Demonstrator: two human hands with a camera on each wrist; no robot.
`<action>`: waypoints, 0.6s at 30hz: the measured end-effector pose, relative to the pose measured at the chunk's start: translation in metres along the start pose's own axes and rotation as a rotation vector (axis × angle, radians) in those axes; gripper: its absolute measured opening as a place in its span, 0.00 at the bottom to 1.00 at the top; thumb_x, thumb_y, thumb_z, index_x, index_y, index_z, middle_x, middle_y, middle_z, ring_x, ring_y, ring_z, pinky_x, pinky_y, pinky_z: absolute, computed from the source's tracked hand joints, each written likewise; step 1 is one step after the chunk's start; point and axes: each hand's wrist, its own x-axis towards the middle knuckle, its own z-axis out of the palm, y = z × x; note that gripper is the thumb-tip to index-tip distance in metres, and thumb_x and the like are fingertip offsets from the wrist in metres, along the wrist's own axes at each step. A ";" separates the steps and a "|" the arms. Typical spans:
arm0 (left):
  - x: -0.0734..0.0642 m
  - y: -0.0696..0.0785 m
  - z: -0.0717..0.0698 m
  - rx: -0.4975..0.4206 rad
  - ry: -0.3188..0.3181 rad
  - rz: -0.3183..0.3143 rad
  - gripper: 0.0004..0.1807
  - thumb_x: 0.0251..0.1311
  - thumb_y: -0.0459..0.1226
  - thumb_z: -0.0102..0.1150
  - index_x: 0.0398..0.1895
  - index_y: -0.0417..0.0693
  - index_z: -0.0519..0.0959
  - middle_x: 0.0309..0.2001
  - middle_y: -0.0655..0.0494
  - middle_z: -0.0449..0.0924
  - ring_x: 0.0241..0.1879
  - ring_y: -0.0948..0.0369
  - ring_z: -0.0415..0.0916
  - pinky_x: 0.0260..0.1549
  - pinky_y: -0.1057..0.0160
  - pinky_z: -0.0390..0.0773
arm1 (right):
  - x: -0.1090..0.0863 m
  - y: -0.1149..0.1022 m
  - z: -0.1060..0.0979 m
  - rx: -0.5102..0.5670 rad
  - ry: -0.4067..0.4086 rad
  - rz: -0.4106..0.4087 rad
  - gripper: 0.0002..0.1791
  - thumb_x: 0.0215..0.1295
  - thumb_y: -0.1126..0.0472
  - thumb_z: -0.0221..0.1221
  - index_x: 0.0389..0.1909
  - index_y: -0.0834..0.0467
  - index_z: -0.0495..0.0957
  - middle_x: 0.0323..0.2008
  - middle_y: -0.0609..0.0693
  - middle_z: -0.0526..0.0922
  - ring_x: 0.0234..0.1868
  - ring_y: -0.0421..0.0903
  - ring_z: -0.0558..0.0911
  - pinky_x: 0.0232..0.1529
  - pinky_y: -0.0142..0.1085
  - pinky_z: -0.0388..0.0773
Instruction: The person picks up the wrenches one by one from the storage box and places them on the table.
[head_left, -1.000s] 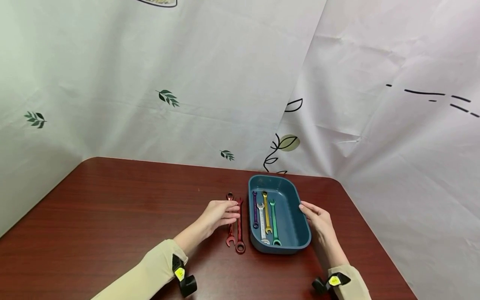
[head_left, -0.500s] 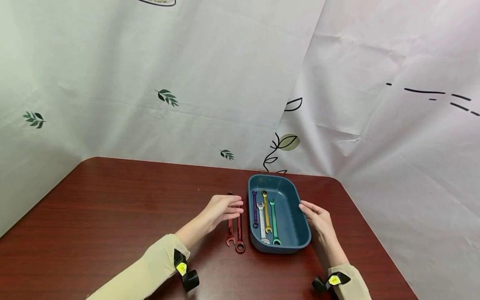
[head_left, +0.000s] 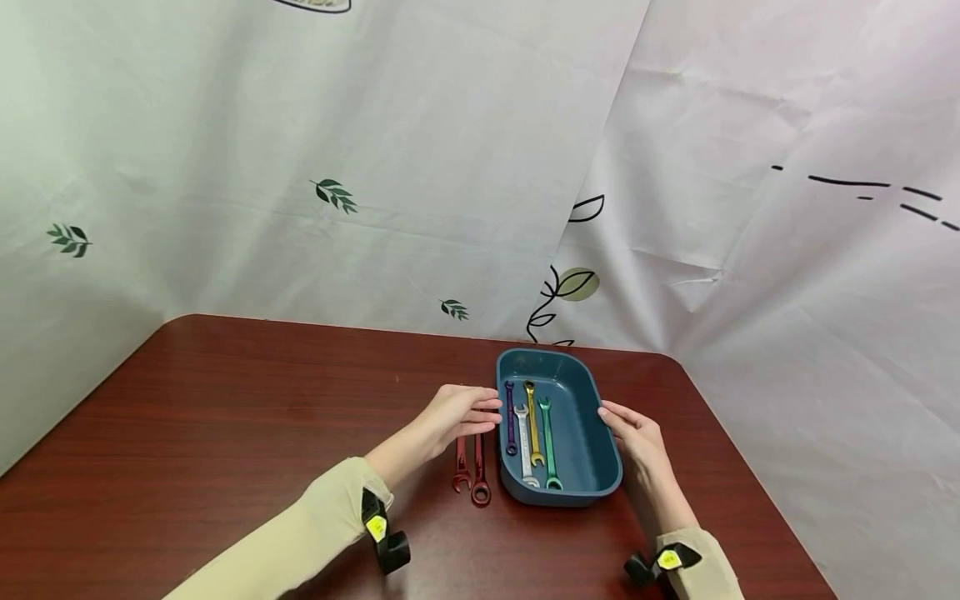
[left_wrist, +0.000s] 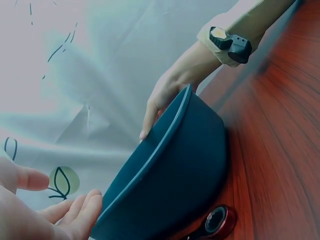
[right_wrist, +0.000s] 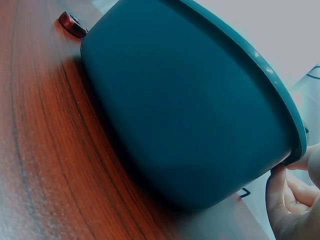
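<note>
Cream sleeves (head_left: pixel 300 542), black wrist cameras (head_left: pixel 393 552) at both cuffs (head_left: pixel 367 477) (a yellow patch (head_left: pixel 377 527) on each)

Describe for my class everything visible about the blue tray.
The blue tray is an open-topped, rounded rectangle with smooth walls and a projecting rim, seemingly plastic. It stands upright on the reddish-brown table, lengthwise away from the person. Inside lie a purple wrench, silver wrench, gold wrench and green wrench. The right hand grips its right rim; the left hand has fingertips at the left rim, contact unclear.

The head view looks down at the tray (head_left: pixel 555 499); low, close wrist views, facing inward, share its near end.
</note>
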 end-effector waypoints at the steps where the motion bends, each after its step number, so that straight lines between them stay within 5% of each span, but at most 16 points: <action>1: 0.001 0.001 0.001 0.002 -0.004 -0.001 0.21 0.69 0.37 0.50 0.59 0.31 0.73 0.57 0.34 0.76 0.49 0.49 0.82 0.49 0.57 0.83 | 0.000 0.000 0.000 0.003 0.000 0.001 0.31 0.63 0.55 0.63 0.63 0.67 0.70 0.30 0.36 0.83 0.30 0.34 0.83 0.35 0.27 0.82; 18: 0.011 0.005 0.021 0.017 -0.066 -0.024 0.22 0.69 0.37 0.49 0.60 0.30 0.71 0.56 0.35 0.77 0.49 0.53 0.83 0.48 0.61 0.83 | 0.000 -0.001 -0.001 0.024 -0.008 0.019 0.32 0.63 0.54 0.63 0.63 0.67 0.70 0.32 0.38 0.84 0.31 0.35 0.83 0.36 0.27 0.83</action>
